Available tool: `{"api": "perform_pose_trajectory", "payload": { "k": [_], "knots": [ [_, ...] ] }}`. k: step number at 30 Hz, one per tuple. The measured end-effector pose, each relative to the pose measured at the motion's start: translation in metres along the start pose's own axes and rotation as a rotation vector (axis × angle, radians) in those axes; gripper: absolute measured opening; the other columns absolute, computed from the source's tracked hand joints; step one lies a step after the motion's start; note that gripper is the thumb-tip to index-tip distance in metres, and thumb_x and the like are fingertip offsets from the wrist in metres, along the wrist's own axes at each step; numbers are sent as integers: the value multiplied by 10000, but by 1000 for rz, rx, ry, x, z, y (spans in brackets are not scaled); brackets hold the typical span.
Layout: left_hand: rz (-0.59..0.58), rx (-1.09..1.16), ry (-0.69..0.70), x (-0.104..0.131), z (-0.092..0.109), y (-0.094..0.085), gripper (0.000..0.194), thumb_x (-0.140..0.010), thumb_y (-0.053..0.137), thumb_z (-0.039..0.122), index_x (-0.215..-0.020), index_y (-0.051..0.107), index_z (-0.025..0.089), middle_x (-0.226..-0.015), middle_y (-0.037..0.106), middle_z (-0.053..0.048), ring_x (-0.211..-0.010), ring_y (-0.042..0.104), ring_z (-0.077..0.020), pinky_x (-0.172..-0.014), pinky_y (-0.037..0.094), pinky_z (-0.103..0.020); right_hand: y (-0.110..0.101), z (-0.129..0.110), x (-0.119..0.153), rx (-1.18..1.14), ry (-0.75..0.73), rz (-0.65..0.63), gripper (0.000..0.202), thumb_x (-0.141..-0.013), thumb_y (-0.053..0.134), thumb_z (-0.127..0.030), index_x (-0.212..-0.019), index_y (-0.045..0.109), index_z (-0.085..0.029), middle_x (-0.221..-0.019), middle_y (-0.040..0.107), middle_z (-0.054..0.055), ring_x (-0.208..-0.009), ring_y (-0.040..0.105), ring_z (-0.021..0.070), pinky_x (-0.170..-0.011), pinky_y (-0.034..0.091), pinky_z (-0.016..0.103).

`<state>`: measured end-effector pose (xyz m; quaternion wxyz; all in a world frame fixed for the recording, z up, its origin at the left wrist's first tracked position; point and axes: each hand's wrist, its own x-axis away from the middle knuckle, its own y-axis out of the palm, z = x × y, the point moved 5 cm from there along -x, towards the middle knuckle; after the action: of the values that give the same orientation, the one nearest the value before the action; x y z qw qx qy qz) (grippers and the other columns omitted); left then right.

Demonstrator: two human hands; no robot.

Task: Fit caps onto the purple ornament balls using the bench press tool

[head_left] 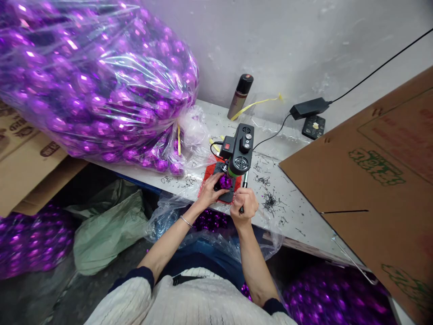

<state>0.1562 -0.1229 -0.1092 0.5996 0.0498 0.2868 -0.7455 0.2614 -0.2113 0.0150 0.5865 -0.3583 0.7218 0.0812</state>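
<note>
Far left of your hands, flattened cardboard juts in, with a bag of purple balls low beneath it. Next, beyond and left of your left hand, a large clear sack packed with faceted purple balls lies on its side, its neck tied with a yellow strip and pointing toward the machine. Below it, a grey-green sack slumps left of your left forearm.

Your left hand is partly closed, thumb and fingers curved around a single purple ball. The ball sits between your two hands, under the head of a small black machine; a red sheet shows beneath the machine's base. Behind the machine, beyond both hands, a dark-capped spray can stands near the wall.

Your right hand is closed in a fist around the lever on the machine's right side. Just right of that fist, thin black scraps litter the white tabletop. Farther right and beyond it: a black power adapter, a small dark box just below the adapter, then a large brown carton, tilted
</note>
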Motion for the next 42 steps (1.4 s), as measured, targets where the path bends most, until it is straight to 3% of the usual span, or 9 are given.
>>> {"api": "perform_pose_trajectory", "payload": {
  "k": [28, 34, 37, 42],
  "knots": [
    [18, -14, 3, 2, 0, -1, 613, -806, 782, 379, -1353, 557, 214, -1330, 642, -141, -1265, 602, -283, -1109, 447, -493, 7, 13, 22, -48, 10, 47, 275, -993, 355, -225, -724, 414, -228, -664, 528, -3, -584, 479, 115, -580, 393, 277],
    [20, -20, 2, 4, 0, -2, 595, -819, 767, 385, -1348, 562, 207, -1333, 640, -143, -1273, 594, -286, -1106, 448, -491, 13, 13, 29, 19, -119, 39, 278, -1000, 349, -228, -730, 413, -229, -661, 537, -3, -587, 487, 109, -561, 394, 257],
    [14, -22, -6, 2, -1, -1, 609, -809, 776, 395, -1349, 561, 210, -1329, 641, -142, -1273, 593, -290, -1105, 449, -494, 9, 11, 20, -17, -65, 54, 285, -996, 347, -208, -720, 414, -226, -649, 524, -6, -580, 486, 105, -554, 390, 252],
    [65, -53, 23, 2, 9, -7, 619, -824, 757, 427, -1360, 540, 206, -1306, 644, -149, -1248, 609, -286, -1068, 489, -481, -7, 1, -22, -50, 153, 43, 264, -949, 426, -122, -703, 463, -211, -632, 514, -10, -587, 504, 102, -563, 375, 258]
  ]
}}
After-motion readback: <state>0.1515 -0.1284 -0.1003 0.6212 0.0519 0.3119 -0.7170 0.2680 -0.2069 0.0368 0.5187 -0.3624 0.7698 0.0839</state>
